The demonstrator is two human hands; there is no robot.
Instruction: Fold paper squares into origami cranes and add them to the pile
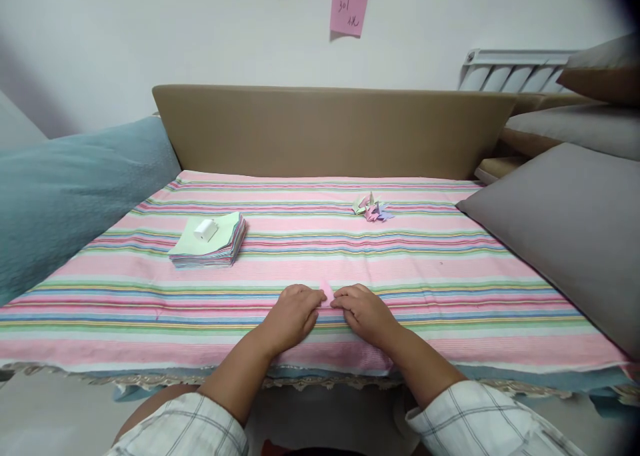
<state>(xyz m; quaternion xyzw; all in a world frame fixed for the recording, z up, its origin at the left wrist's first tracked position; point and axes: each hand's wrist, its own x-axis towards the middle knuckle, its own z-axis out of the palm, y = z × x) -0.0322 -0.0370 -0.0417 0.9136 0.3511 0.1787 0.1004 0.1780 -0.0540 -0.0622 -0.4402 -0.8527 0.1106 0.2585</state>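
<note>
A small piece of folded pink paper point(327, 293) lies on the striped cloth point(300, 263), between my two hands near the front of the surface. My left hand point(296, 313) has its fingertips on the paper's left side, with the fingers bent and pressed together. From the other side, the fingertips of my right hand point(364, 311) press on the paper's right edge. Fingers cover part of the paper, so its full folded shape is hidden. Farther back on the cloth sits a small cluster of folded paper pieces point(371, 209) in green, pink and purple.
To the left stands a stack of coloured paper sheets point(207, 243) with a small white block point(205, 230) on top. A teal cushion point(75, 196) borders the left side, grey cushions point(565, 229) the right. Behind is a brown backrest point(330, 133); a pink note point(350, 6) hangs above.
</note>
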